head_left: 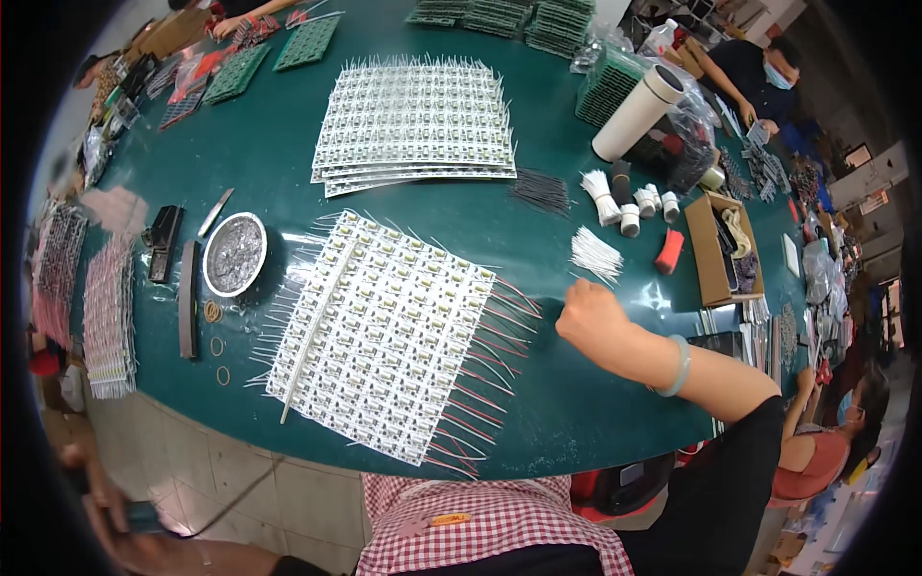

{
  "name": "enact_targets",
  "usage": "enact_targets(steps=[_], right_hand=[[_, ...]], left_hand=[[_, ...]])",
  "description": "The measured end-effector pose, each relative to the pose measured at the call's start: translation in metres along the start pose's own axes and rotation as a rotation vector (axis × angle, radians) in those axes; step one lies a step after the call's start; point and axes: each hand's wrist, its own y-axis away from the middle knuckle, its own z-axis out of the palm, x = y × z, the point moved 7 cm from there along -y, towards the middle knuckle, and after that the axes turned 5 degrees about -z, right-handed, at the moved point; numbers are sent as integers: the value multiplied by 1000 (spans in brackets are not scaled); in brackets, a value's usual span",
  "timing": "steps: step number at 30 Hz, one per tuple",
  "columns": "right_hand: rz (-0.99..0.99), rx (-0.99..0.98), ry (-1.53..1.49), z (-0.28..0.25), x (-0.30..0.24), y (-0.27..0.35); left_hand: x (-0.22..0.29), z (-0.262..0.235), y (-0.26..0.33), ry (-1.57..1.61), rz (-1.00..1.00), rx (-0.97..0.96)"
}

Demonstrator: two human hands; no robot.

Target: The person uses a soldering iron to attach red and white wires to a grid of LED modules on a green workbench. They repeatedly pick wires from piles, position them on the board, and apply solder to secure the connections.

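Note:
My left hand [101, 499] is low at the far left, off the table edge and blurred. It seems closed round a teal-handled tool [144, 516] with a dark cord; the kind is not clear. My right hand [594, 317], a fist above the table, is right of a white circuit board panel [384, 331]; its curled fingers hide whatever they hold. Red and white wires [490, 355] stick out along the panel's right edge, white ones along its left. Across the panel's left part lies a thin pale rod [322, 326]. Cut white wires [595, 254] lie just beyond my right hand.
Farther back sits a stack of wired panels [413, 120]. At left are a bowl [235, 254] of grey material, a knife [216, 211], a dark bar [188, 300] and rubber bands [217, 346]. A white flask [639, 113] and cardboard box [709, 250] stand right. Other people work around the table.

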Motion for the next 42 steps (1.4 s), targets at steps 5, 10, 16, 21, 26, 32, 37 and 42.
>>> enact_targets(steps=[5, 10, 16, 21, 26, 32, 37, 42], right_hand=[[117, 672, -405, -54, 25, -18], [294, 1012, -702, -31, 12, -48], [307, 1031, -707, -22, 1, -68], [279, 995, -662, -23, -1, -71], [276, 964, -664, -21, -2, -72], [266, 919, -690, -25, 0, -75], [262, 873, -706, -27, 0, -76], [267, 866, -690, -29, 2, -76]], left_hand=[[-154, 153, 102, 105, -730, -215], [-215, 260, 169, 265, -1151, -347], [-229, 259, 180, -187, -1051, -368], [-231, 260, 191, -344, -922, -399], [-229, 273, 194, -393, -865, -511], [-229, 282, 193, -431, -829, -576], [-230, 287, 192, -448, -788, -629], [-232, 287, 195, -455, -786, -647]])
